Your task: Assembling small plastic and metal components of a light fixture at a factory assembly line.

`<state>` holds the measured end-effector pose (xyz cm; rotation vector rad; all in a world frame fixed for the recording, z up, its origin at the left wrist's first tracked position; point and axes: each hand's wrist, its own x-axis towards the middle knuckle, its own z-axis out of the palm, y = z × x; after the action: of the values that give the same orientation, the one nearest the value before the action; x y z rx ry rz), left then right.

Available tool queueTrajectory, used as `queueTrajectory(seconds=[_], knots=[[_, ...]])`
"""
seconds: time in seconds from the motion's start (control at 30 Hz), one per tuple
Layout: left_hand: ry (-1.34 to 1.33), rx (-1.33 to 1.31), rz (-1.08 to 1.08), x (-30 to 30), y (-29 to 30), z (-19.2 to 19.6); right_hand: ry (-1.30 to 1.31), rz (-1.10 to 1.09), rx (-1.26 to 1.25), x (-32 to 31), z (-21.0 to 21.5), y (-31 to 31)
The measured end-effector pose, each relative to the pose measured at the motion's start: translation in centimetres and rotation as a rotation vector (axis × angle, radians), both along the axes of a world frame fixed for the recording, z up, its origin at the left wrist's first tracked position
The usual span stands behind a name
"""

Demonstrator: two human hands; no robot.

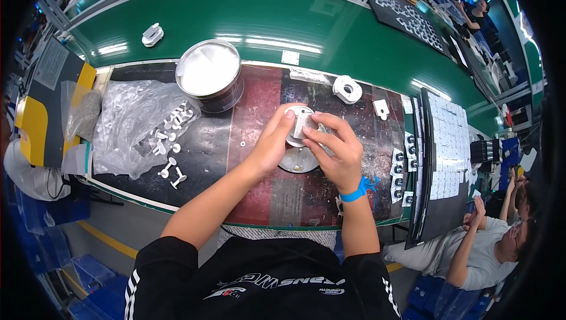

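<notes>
Both my hands meet over the middle of the bench around a small white plastic part (302, 124), which has a round base and a flat rectangular piece on its face. My left hand (274, 141) closes on it from the left, thumb on its rim. From the other side, the bent fingers of my right hand (338, 150) pinch the rectangular piece; a blue band circles that wrist. Just beneath my hands sits a shiny round metal dish (298, 162), partly covered by them. My fingers hide much of the part's underside and right edge.
A large open tin (209, 72) stands left of centre, beside a clear bag (127, 125) spilling white stemmed pieces (171, 166). A white ring-shaped housing (346, 90) lies far right of centre. Dark boards (445, 161) with white pieces stand at the right; another person sits beyond.
</notes>
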<state>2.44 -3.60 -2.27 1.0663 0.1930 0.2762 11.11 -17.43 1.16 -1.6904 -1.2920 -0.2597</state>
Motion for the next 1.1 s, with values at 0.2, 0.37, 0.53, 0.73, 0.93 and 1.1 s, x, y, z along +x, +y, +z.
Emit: queueTrajectory(seconds=[0.2, 0.37, 0.53, 0.73, 0.93, 1.1], knots=[[0.004, 0.031, 0.025, 0.0, -0.1, 0.2, 0.002, 0.012, 0.008, 0.1, 0.1, 0.0], [0.002, -0.005, 0.025, 0.1, 0.0, -0.1, -0.013, 0.000, -0.004, 0.0, 0.0, 0.1], [0.030, -0.095, -0.019, 0.2, 0.2, -0.8, -0.155, -0.011, -0.015, 0.4, -0.2, -0.1], [0.008, -0.098, -0.042, 0.1, 0.2, -0.5, -0.195, -0.008, -0.045, 0.3, 0.1, -0.6], [0.006, -0.437, -0.106, -0.2, 0.9, 0.9, -0.296, -0.034, -0.144, -0.4, 0.8, -0.1], [-0.044, -0.472, -0.008, 0.1, 2.2, 0.9, -0.210, 0.085, -0.230, 1.1, 2.1, 1.5]])
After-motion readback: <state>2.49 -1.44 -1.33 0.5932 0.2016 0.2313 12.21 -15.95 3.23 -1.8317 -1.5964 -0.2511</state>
